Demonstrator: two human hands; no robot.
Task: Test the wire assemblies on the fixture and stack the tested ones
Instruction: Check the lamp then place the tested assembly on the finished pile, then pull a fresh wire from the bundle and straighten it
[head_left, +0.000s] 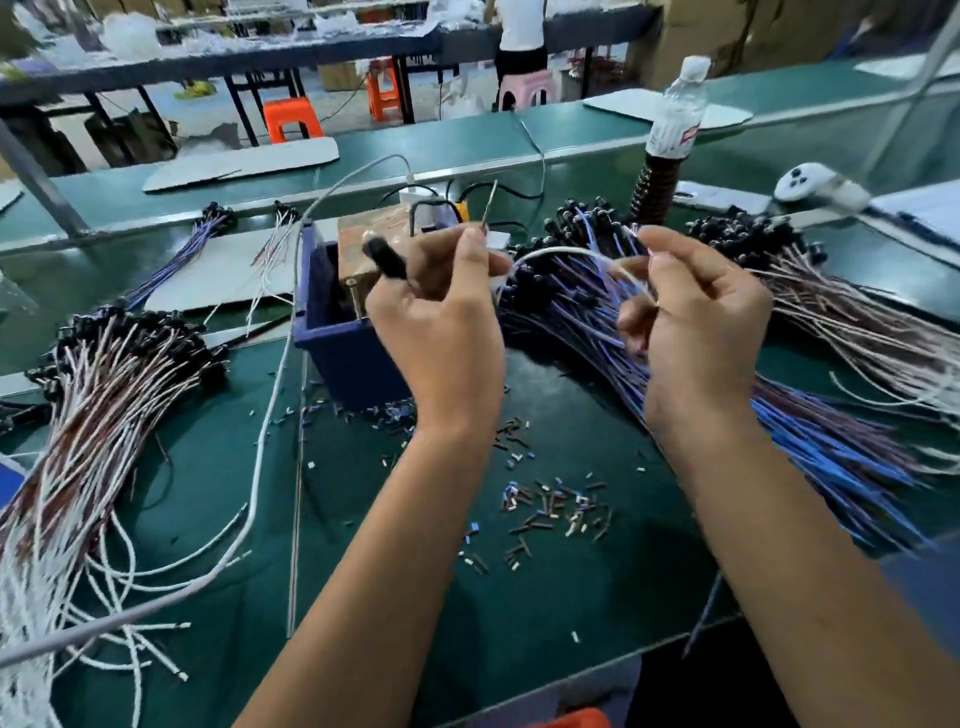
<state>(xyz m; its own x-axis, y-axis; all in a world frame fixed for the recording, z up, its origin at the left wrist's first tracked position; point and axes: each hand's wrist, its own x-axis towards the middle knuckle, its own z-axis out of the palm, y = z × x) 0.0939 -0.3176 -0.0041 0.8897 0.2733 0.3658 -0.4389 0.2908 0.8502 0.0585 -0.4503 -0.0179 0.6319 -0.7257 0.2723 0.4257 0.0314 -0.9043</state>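
A white wire (566, 255) is held arched above the green table (545, 597), pinched at one end by the left hand (441, 317) and at the other by the right hand (696, 327), just in front of the blue box (343, 358), between heaps of wires

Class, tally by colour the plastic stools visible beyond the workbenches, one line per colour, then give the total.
Orange stools: 2
Pink stools: 1
Total: 3
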